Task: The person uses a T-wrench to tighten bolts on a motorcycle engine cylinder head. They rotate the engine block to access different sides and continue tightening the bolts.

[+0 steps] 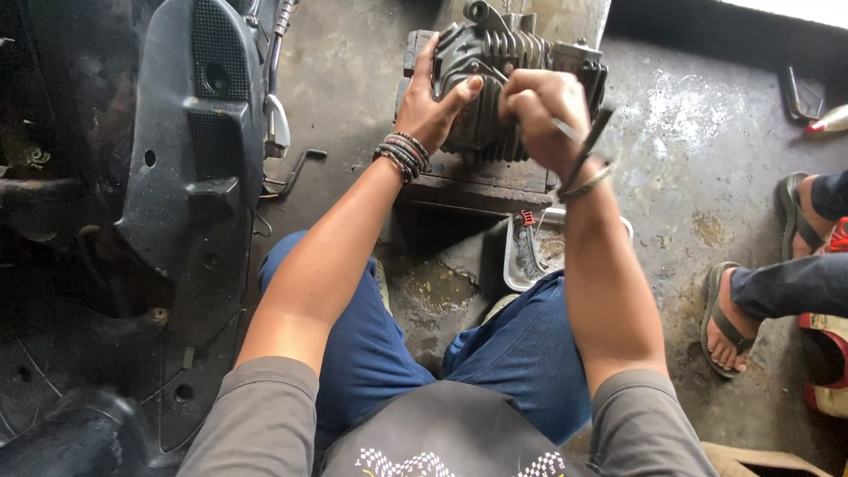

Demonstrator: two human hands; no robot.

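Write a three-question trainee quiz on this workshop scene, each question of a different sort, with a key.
1. True or false: the left hand rests flat on the finned engine cylinder.
2. Multiple choice: the right hand is closed around
A. a thin metal tool
B. a red cloth
C. a plastic bottle
3. Fill in: the metal tray lies on the concrete floor just beyond the person's ____ knee.

Key
1. True; the palm and fingers press against the cylinder, which sits on a wooden block.
2. A; a thin metal tool sticks out of the fist.
3. Right.
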